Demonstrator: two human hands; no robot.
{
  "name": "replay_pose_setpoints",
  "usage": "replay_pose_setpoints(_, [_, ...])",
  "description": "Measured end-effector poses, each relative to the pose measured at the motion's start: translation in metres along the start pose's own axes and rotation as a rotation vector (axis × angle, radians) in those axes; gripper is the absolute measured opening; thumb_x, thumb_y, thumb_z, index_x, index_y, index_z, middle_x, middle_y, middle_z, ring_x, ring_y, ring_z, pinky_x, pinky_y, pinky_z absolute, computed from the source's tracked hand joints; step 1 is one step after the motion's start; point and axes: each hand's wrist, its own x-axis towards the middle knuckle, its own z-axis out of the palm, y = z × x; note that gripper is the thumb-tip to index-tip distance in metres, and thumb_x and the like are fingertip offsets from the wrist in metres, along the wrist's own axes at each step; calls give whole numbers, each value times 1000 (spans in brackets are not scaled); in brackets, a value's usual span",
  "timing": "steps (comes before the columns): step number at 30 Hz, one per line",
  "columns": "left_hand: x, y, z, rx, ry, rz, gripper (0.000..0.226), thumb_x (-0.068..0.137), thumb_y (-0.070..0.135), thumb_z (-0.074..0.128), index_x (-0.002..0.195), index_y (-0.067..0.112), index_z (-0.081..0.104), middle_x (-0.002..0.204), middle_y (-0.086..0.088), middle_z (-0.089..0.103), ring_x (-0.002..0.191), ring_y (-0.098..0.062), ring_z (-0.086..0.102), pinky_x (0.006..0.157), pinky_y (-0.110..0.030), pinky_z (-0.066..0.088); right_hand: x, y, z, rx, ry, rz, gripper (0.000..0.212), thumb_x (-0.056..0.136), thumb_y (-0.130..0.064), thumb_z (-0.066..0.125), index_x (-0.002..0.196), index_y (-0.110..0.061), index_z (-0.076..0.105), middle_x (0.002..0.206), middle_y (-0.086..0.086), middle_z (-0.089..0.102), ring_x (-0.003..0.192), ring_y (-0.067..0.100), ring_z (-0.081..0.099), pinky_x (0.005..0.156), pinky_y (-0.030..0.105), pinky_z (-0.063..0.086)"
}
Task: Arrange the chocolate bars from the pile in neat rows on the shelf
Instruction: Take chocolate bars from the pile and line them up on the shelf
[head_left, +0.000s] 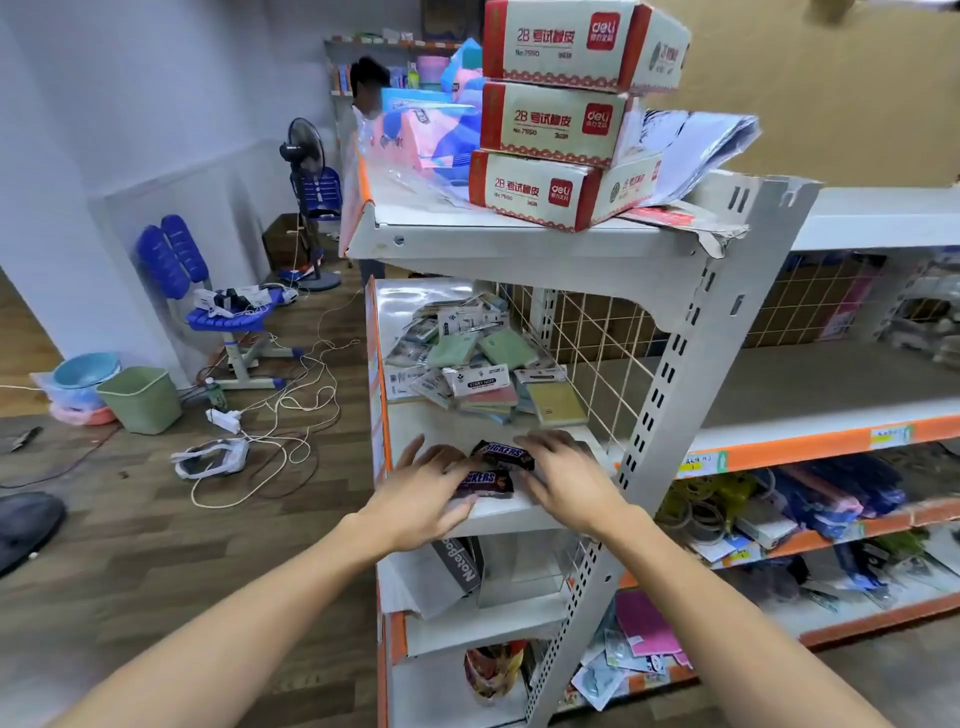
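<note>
Two dark Snickers chocolate bars lie on the white middle shelf (498, 514) near its front edge. The nearer bar (485, 483) sits just in front of the farther bar (504, 455). My left hand (423, 488) lies on the shelf with its fingers spread, touching the left end of the nearer bar. My right hand (563, 478) rests at the right of both bars, with straight fingers against the right end of the farther bar. Part of each bar is hidden by my fingers.
A heap of sticky-note packs (478, 364) fills the back of the same shelf, beside a wire grid panel (597, 332). Stacked eraser boxes (561, 119) sit on the shelf above. A perforated upright post (670, 374) stands close to the right. Cables, a bin and a chair are on the floor at left.
</note>
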Motion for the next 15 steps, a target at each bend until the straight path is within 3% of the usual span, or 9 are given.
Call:
replay_pose_setpoints(5, [8,-3,9,32,89,36,44,87,48,41,117,25,62,105,0,66,104,-24,61,103,-46,38,13,7,11,-16,-12,-20,36,92,-35,47,122,-19,56,119,6,61,114,28,47,93,38,39])
replay_pose_setpoints(12, [16,-8,6,60,73,72,42,86,47,46,114,21,64,102,0,63,100,-23,58,100,-39,39,23,10,19,36,57,-28,27,86,-29,61,101,-8,55,101,12,60,99,32,51,80,38,38])
replay_pose_setpoints(15, [16,-8,3,54,83,71,40,83,40,54,117,21,63,100,-1,61,97,-24,57,94,-37,40,26,10,18,47,30,-3,34,83,-32,60,108,-10,55,106,10,59,101,30,50,82,37,38])
